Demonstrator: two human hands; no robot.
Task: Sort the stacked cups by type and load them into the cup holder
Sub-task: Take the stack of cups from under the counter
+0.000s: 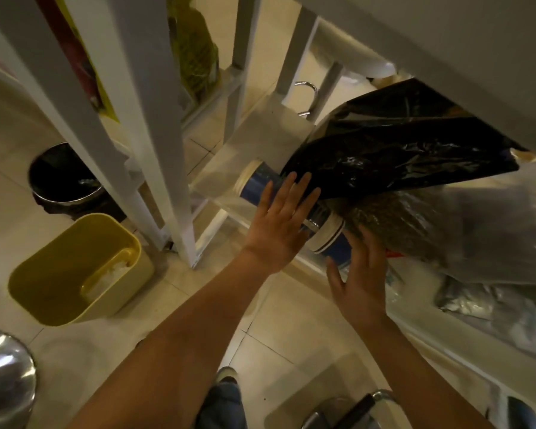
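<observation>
A stack of blue paper cups with white rims (257, 184) lies on its side on a low white shelf (217, 181), partly under a black plastic bag (399, 150). A second blue cup section (334, 239) shows lower right along the same line. My left hand (279, 224) lies flat on the middle of the stack, fingers spread. My right hand (359, 280) is at the stack's near end, fingers apart, touching or nearly touching it. No cup holder is in view.
A yellow bin (78, 270) and a black-lined round bin (62, 178) stand on the tiled floor at left. White shelf legs (155, 119) rise in between. Clear plastic bags (492, 236) fill the shelf at right. A counter's underside (446, 41) overhangs.
</observation>
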